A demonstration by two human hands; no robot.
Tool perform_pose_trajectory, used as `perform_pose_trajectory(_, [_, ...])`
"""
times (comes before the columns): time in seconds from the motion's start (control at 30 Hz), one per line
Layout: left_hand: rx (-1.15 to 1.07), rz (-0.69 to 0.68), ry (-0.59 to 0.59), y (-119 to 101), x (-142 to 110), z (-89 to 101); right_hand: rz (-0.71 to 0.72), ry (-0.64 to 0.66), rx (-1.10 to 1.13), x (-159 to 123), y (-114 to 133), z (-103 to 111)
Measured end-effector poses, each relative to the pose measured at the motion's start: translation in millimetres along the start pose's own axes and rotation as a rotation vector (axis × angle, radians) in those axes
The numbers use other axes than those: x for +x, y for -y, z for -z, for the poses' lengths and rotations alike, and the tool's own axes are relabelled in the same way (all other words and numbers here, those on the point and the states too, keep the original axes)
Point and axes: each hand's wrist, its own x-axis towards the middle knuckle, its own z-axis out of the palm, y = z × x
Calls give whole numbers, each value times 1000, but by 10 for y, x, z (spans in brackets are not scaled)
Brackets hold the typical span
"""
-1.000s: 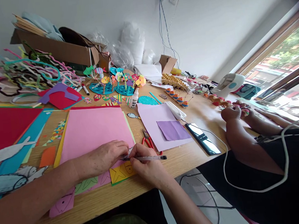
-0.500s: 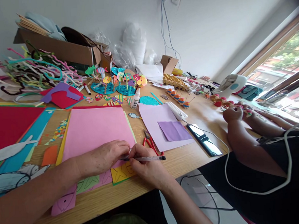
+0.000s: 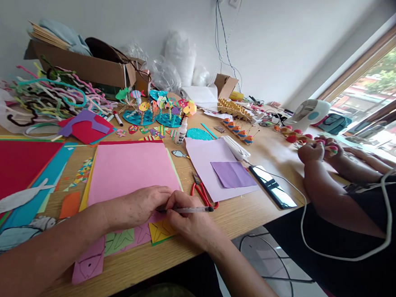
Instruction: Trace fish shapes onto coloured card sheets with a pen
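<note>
My right hand is closed round a slim pen, its dark end pointing right and its tip hidden between my hands. My left hand lies on the pink paper with its fingers bent together against my right fingers. Its fingertips are hidden, and I cannot make out what lies under them. Below my hands, near the table edge, are a yellow piece, a green piece and a pink strip with fish outlines drawn on them.
Red-handled pliers, lilac paper and a phone lie to the right. A glue bottle stands behind. Coloured sheets and paper fish are left. Another person's hands work at far right, with a white cable hanging nearer.
My right hand and the pen have shifted slightly left against the pink paper. My left hand stays in nearly the same place. The whole view has moved a little.
</note>
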Motion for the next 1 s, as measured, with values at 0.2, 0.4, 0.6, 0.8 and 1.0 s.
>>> perform_pose_trajectory(0.2, [-87,84,-14,-31,-16,-2,41,-10,-1,4,17,-35])
perform_pose_trajectory(0.4, [-106,110,-2,-115,-21,37,45,-21,-20,-1,9,-87])
perform_pose_trajectory(0.6, [-11,113,-15,-89,-25,62,18,-24,127,-12,-3,-27])
perform_pose_trajectory(0.8, [91,129,-34,-66,-25,68,-40,-305,332,-114,-74,252])
perform_pose_trajectory(1.0, [232,99,-25,-89,-28,57,-21,-269,146,-1,-162,224])
